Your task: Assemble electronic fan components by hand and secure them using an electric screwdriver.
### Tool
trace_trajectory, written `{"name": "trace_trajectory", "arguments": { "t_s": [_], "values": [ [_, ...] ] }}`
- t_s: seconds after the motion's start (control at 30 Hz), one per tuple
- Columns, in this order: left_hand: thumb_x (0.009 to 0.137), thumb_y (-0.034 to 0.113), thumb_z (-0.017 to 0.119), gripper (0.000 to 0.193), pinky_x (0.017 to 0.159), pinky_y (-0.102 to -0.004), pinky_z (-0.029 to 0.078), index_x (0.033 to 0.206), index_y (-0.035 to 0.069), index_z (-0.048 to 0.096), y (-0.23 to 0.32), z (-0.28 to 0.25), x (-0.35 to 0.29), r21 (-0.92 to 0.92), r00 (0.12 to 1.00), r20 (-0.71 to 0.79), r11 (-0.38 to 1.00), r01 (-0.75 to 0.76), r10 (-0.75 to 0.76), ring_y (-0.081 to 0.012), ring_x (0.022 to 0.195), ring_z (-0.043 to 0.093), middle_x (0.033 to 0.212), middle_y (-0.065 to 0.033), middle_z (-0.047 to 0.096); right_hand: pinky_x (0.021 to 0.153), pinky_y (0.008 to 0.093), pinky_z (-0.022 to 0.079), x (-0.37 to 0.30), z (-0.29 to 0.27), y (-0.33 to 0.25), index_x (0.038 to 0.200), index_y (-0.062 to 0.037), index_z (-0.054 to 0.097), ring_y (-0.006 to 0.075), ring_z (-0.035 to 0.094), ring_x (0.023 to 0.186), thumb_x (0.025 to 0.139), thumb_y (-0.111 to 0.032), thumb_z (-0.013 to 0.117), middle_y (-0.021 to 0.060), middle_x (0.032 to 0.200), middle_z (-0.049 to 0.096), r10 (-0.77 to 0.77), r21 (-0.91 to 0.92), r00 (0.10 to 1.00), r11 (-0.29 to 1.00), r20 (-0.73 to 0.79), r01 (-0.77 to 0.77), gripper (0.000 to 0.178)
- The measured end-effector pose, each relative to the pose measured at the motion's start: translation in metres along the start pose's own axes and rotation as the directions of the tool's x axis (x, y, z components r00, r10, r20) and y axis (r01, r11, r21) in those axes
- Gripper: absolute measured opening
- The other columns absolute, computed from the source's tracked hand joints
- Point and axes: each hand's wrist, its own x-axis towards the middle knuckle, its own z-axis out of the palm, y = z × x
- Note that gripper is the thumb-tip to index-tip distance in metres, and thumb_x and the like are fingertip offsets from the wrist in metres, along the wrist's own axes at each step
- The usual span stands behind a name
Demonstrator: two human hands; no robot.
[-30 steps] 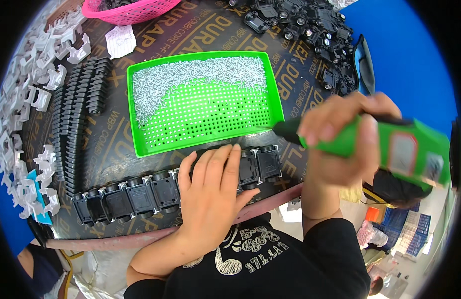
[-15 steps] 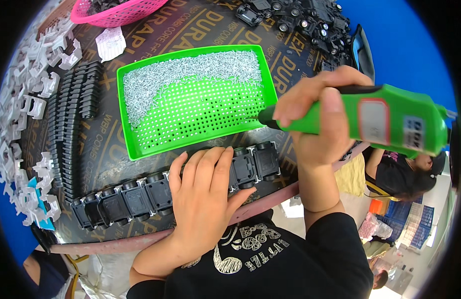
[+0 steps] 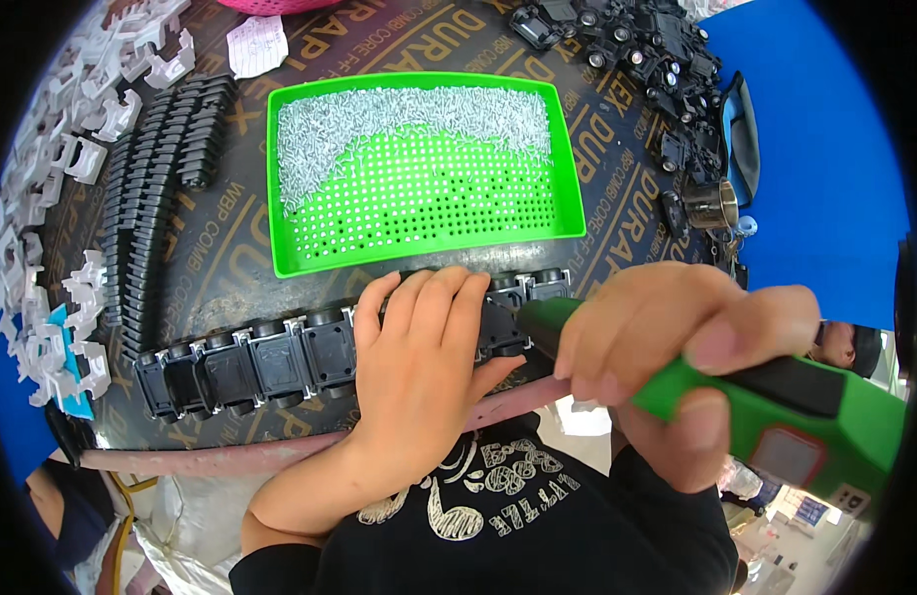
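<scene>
My left hand (image 3: pixel 419 347) lies flat across a row of black toy car chassis (image 3: pixel 280 365), fingers stretched over the far side and thumb out on the near side. The chassis stand side by side with wheels along both edges and pale clips between them. My right hand (image 3: pixel 667 357) is wrapped round a green electric screwdriver (image 3: pixel 776 426) with a black nose. Its nose points down at the row's right end, beside my left thumb; whether the bit touches a chassis I cannot tell. Beyond the row lies a green perforated tray (image 3: pixel 429 260) holding many small silver screws (image 3: pixel 419 104).
Stacked black parts (image 3: pixel 171 188) and white plastic brackets (image 3: pixel 87 164) lie at the left. Black toy car parts (image 3: pixel 637 50) are heaped at the far right, near a metal cup (image 3: pixel 711 204). A paper slip (image 3: pixel 258 47) lies at the back. The pink table edge (image 3: pixel 221 457) runs nearest me.
My right hand has brought the screwdriver from over the tray's right edge toward me and down to the chassis row. The view has shifted slightly; my left hand stays on the row.
</scene>
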Motion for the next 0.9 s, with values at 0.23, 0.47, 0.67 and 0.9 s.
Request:
{"name": "trace_trajectory", "arguments": {
  "t_s": [0.23,0.47,0.67,0.9],
  "values": [
    [0.070,0.033,0.076,0.062,0.103,-0.0460,0.032,0.119,-0.001,0.058,-0.001,0.004,-0.003,-0.002,0.999,-0.033,0.999,-0.043,0.043,-0.0256,0.110,0.052,0.117,-0.0093,0.056,0.052,0.0350,0.052,0.007,-0.003,0.011,0.102,-0.0047,0.044,0.0213,0.056,0.050,0.089,-0.019,0.065,0.0115,0.067,0.060,0.047,-0.146,0.994,0.989,0.095,-0.032,0.028],
    [0.067,0.030,0.079,0.064,0.103,-0.0454,0.032,0.120,0.000,0.056,0.002,0.002,-0.003,-0.060,1.000,-0.012,0.998,0.008,-0.009,-0.0244,0.111,0.052,0.117,-0.0090,0.055,0.052,0.0360,0.052,-0.004,0.025,0.010,0.102,-0.0069,0.039,0.0209,0.054,0.052,0.093,-0.022,0.062,0.0103,0.064,0.055,0.231,-0.061,0.933,0.964,-0.277,-0.258,0.029],
    [0.068,0.032,0.079,0.065,0.103,-0.0459,0.030,0.122,0.003,0.056,0.005,-0.001,-0.003,-0.074,1.000,-0.025,0.997,-0.012,0.010,-0.0250,0.110,0.052,0.117,-0.0071,0.056,0.043,0.0323,0.045,0.016,0.002,-0.007,0.106,-0.0058,0.044,0.0175,0.046,0.046,0.096,-0.020,0.041,0.0086,0.062,0.048,-0.078,0.014,0.916,0.996,-0.392,0.091,0.018],
    [0.066,0.037,0.080,0.075,0.104,-0.0480,0.032,0.127,0.002,0.054,0.005,0.000,-0.001,-0.038,0.998,-0.045,0.999,-0.033,0.031,-0.0237,0.111,0.050,0.117,-0.0081,0.055,0.044,0.0321,0.045,0.019,-0.025,0.057,0.109,-0.0025,0.043,0.0183,0.046,0.044,0.095,-0.014,0.044,0.0105,0.062,0.050,-0.091,-0.196,0.895,0.981,-0.437,0.004,0.019]
  ]
}}
